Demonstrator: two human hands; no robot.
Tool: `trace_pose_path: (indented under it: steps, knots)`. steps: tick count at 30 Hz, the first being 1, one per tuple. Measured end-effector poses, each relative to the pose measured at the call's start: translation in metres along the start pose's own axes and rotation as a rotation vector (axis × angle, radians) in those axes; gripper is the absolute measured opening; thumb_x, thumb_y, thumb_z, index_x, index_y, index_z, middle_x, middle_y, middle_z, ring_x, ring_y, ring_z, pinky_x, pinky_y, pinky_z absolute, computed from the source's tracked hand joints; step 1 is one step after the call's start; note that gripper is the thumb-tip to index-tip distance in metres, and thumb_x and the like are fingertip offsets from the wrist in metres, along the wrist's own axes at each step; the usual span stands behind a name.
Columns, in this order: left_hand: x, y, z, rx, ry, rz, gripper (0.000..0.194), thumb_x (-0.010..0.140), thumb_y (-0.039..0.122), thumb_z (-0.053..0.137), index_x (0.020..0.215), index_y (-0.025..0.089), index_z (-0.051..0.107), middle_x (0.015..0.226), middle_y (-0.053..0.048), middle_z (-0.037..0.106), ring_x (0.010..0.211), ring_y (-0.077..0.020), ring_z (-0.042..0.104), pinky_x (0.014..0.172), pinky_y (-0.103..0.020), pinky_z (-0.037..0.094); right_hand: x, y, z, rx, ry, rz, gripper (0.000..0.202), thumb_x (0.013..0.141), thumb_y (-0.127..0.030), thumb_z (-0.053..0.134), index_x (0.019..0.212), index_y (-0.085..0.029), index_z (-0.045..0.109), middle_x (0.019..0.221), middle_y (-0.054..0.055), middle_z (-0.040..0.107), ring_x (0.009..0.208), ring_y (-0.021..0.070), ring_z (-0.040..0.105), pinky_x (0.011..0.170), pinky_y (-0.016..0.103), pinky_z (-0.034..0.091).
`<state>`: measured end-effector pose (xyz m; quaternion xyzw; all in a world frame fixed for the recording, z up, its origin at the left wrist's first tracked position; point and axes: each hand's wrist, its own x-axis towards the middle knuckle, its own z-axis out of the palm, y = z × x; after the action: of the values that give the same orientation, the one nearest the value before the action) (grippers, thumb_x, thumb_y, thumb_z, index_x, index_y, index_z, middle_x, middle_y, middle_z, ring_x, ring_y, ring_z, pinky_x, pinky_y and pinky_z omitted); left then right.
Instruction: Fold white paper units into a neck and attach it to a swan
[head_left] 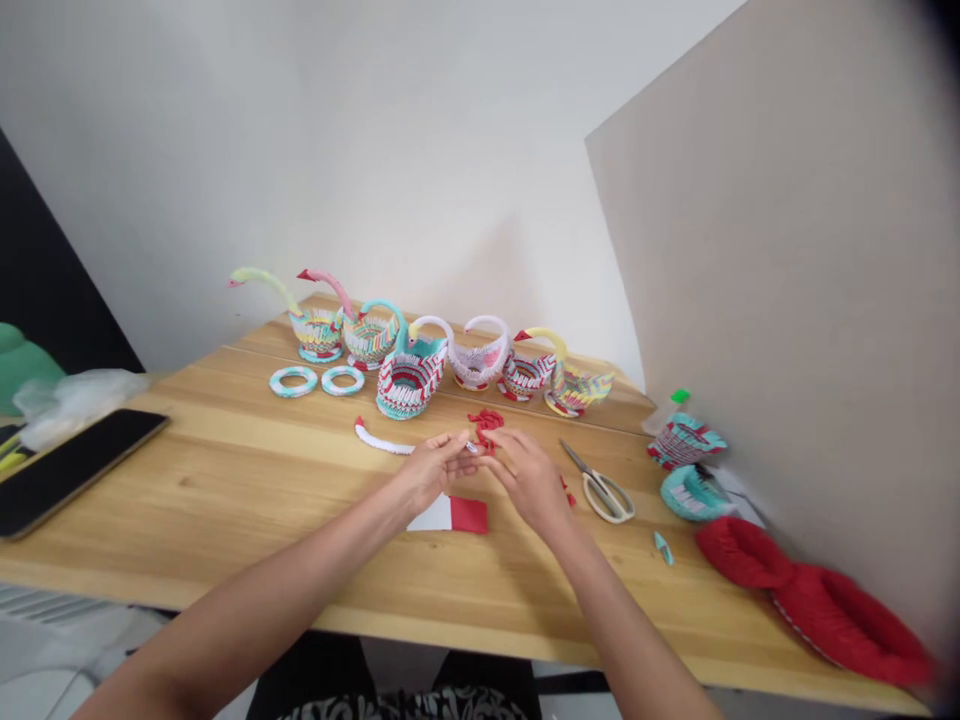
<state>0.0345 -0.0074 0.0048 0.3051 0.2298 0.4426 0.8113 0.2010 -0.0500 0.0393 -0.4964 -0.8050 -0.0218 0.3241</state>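
Several swan-shaped baskets (409, 400) stand behind, their contents unclear. The left hand (435, 468) pinches a small white piece (471, 447), apparently being shaped, which calls for light fingertips; whether the right hand (529, 480) grips it, I cannot tell. Scissors (601, 490) lie right, then a turquoise bowl (694, 495).

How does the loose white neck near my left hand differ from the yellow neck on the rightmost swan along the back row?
The loose neck is mostly white, while the swan's neck is yellow.
The loose neck lies on the table, while the swan's neck rises from its body.
The loose neck bends gently, while the swan's neck arches over strongly.
Both have a red tip.
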Motion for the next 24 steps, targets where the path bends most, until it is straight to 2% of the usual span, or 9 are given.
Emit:
trace_pose_path:
  steps: [4,7,10,12,14,16,18,20,24]
  knots:
    - [-0.003,0.001,0.008,-0.004,-0.019,0.071,0.031,0.069,0.036,0.079,0.079,0.012,0.063,0.077,-0.004,0.069,0.072,-0.0134,0.065,0.079,-0.029,0.05,0.013,-0.018,0.017,-0.049,0.016,-0.047,0.024,0.092,-0.026,0.05,0.109,-0.018,0.065,0.098,0.011,0.068,0.093,0.0241,0.061,0.081,0.036,0.048]
    - [-0.006,0.015,0.005,0.165,-0.009,0.099,0.038,0.073,0.048,0.071,0.081,0.012,0.064,0.078,-0.007,0.07,0.073,-0.0164,0.066,0.078,-0.031,0.049,0.019,-0.02,0.019,-0.038,0.058,-0.03,0.024,0.093,-0.027,0.047,0.102,-0.019,0.068,0.094,0.01,0.07,0.091,0.0232,0.062,0.082,0.034,0.046]
    - [-0.009,0.039,-0.014,0.525,0.067,0.202,0.042,0.079,0.054,0.061,0.081,0.013,0.067,0.078,-0.009,0.07,0.071,-0.0191,0.065,0.072,-0.03,0.047,0.024,-0.016,0.021,0.07,0.048,0.042,0.023,0.092,-0.031,0.049,0.095,-0.021,0.07,0.089,0.007,0.072,0.083,0.0201,0.064,0.076,0.031,0.046]
    - [-0.012,0.054,-0.034,0.837,0.158,0.328,0.032,0.078,0.047,0.064,0.074,0.016,0.068,0.075,-0.006,0.069,0.073,-0.0195,0.063,0.071,-0.028,0.044,0.025,-0.009,0.025,0.194,-0.013,0.107,0.022,0.09,-0.034,0.053,0.091,-0.021,0.07,0.088,0.005,0.073,0.078,0.0181,0.065,0.072,0.029,0.046]
    - [-0.016,0.063,-0.055,1.187,0.193,0.399,0.02,0.077,0.038,0.066,0.07,0.019,0.068,0.071,-0.004,0.067,0.075,-0.0203,0.06,0.073,-0.027,0.041,0.024,0.0,0.032,0.317,-0.089,0.166,0.022,0.088,-0.036,0.055,0.089,-0.021,0.071,0.087,0.004,0.073,0.076,0.0168,0.065,0.07,0.027,0.046]
    - [-0.017,0.063,-0.071,1.47,0.149,0.421,0.011,0.077,0.03,0.065,0.072,0.02,0.069,0.074,-0.006,0.067,0.079,-0.0222,0.058,0.076,-0.028,0.04,0.021,0.008,0.041,0.403,-0.119,0.214,0.023,0.087,-0.037,0.056,0.088,-0.02,0.071,0.087,0.004,0.073,0.076,0.0163,0.065,0.07,0.027,0.046]
    - [-0.016,0.056,-0.08,1.68,0.067,0.438,0.01,0.079,0.025,0.062,0.076,0.019,0.069,0.083,-0.009,0.067,0.087,-0.0243,0.057,0.082,-0.031,0.039,0.016,0.014,0.05,0.45,-0.115,0.251,0.024,0.086,-0.037,0.056,0.089,-0.019,0.071,0.088,0.005,0.073,0.077,0.0163,0.065,0.071,0.027,0.046]
    - [-0.011,0.046,-0.082,1.843,0.01,0.456,0.013,0.082,0.024,0.058,0.081,0.016,0.069,0.089,-0.012,0.065,0.093,-0.0259,0.055,0.085,-0.033,0.039,0.011,0.017,0.056,0.487,-0.106,0.287,0.024,0.084,-0.037,0.057,0.089,-0.018,0.071,0.087,0.005,0.073,0.078,0.0167,0.064,0.07,0.027,0.046]
    - [0.002,0.037,-0.077,2.019,0.019,0.427,0.016,0.082,0.02,0.055,0.088,0.014,0.068,0.093,-0.014,0.062,0.095,-0.0276,0.054,0.084,-0.036,0.039,0.0,0.019,0.059,0.55,-0.101,0.344,0.024,0.084,-0.038,0.058,0.088,-0.018,0.071,0.087,0.005,0.073,0.077,0.0169,0.064,0.071,0.027,0.046]
